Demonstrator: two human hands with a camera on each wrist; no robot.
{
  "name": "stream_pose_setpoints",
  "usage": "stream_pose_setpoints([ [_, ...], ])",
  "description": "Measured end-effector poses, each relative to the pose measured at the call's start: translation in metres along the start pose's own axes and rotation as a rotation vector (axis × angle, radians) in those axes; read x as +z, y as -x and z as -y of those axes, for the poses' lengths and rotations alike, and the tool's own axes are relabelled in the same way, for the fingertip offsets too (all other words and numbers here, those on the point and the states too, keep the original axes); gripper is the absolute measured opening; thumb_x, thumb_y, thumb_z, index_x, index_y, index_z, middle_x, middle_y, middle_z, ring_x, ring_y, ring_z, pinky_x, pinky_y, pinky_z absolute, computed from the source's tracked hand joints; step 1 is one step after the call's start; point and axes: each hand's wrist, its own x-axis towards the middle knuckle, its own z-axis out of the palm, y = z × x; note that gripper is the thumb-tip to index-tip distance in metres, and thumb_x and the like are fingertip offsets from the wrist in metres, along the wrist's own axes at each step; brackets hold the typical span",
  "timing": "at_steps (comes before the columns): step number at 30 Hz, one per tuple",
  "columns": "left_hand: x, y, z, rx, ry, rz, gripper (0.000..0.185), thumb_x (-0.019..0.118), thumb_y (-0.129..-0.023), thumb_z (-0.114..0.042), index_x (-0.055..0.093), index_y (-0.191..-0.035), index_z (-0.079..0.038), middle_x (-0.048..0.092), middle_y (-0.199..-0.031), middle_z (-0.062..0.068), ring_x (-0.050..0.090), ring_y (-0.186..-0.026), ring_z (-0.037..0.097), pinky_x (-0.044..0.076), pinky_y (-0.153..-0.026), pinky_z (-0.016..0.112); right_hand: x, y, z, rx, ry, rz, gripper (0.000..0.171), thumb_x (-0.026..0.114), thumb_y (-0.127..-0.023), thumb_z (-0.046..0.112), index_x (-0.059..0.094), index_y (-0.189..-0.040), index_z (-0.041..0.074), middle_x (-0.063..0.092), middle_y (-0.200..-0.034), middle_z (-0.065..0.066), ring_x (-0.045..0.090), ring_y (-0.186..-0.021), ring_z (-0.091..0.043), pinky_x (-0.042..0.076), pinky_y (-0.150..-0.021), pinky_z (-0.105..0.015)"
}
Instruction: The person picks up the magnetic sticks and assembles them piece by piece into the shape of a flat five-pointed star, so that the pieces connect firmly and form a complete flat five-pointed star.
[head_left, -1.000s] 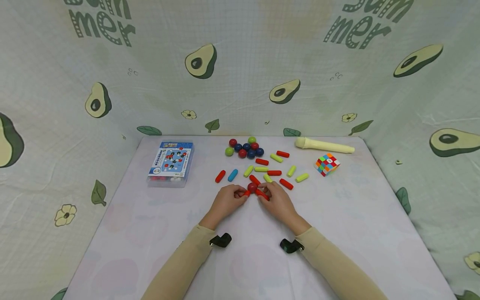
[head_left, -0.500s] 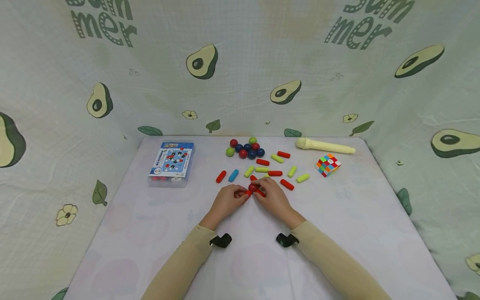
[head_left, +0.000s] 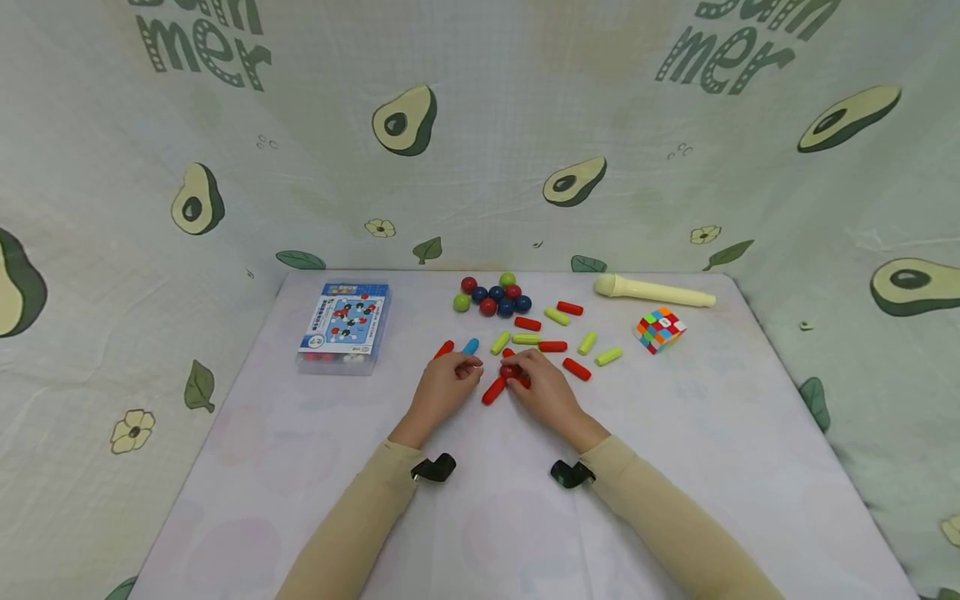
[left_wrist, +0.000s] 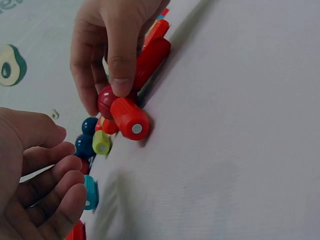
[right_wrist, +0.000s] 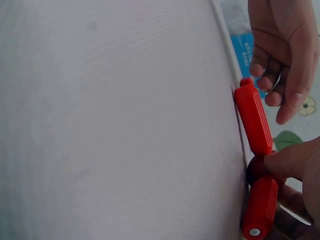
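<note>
My right hand (head_left: 543, 390) pinches a dark red ball (head_left: 507, 372) between thumb and fingers, close over the table. In the right wrist view, one red rod (right_wrist: 254, 119) and another red rod (right_wrist: 261, 206) stick out from the ball (right_wrist: 256, 169) at an angle, each with a small silver disc where its end shows. The left hand (head_left: 444, 387) holds nothing, its fingers loosely bent, just left of the joined pieces. Beyond its fingertips lie a blue rod (head_left: 470, 347) and a red rod (head_left: 444, 349), both partly hidden by the hand in the head view.
Several red and yellow-green rods (head_left: 527, 339) lie scattered beyond the hands. Behind them sits a cluster of blue, red and green balls (head_left: 497, 293). A boxed set (head_left: 343, 328) is at left; a cream microphone-shaped stick (head_left: 660, 292) and a puzzle cube (head_left: 660, 330) are at right.
My left hand has let go of the red rod on the ball's left and moved left and slightly away from me. The right hand has shifted inward and now holds the ball.
</note>
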Motion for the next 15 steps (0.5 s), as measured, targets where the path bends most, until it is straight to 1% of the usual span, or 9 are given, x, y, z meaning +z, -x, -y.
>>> stream_pose_setpoints([
  [4,-0.006,-0.011,0.004,0.025,-0.008,-0.068,0.014,0.071,-0.096,-0.024,0.075,-0.105,-0.013,0.064,-0.086,-0.003,0.058,-0.079,0.014,0.052,-0.072,0.027,-0.002,-0.002,-0.002,0.02,0.019,-0.012,0.034,0.074,-0.094,0.014,0.07,-0.128,0.013,0.063,-0.122,-0.005,0.062,-0.106,-0.021,0.054,-0.093,-0.038],
  [8,-0.012,-0.022,0.01,0.01,-0.009,-0.123,0.013,0.071,-0.096,-0.023,0.074,-0.104,-0.013,0.064,-0.087,-0.002,0.057,-0.08,0.016,0.051,-0.072,0.029,-0.004,-0.004,-0.004,0.048,0.032,-0.013,0.035,0.074,-0.094,0.016,0.069,-0.129,0.014,0.062,-0.124,-0.006,0.062,-0.11,-0.023,0.053,-0.096,-0.041],
  [15,-0.02,-0.043,0.016,-0.022,-0.036,-0.16,0.014,0.068,-0.098,-0.024,0.072,-0.106,-0.013,0.063,-0.09,0.001,0.056,-0.083,0.019,0.051,-0.074,0.031,-0.005,-0.007,-0.006,0.06,0.052,0.004,0.036,0.075,-0.095,0.019,0.069,-0.13,0.016,0.062,-0.123,-0.004,0.062,-0.108,-0.022,0.054,-0.094,-0.039],
])
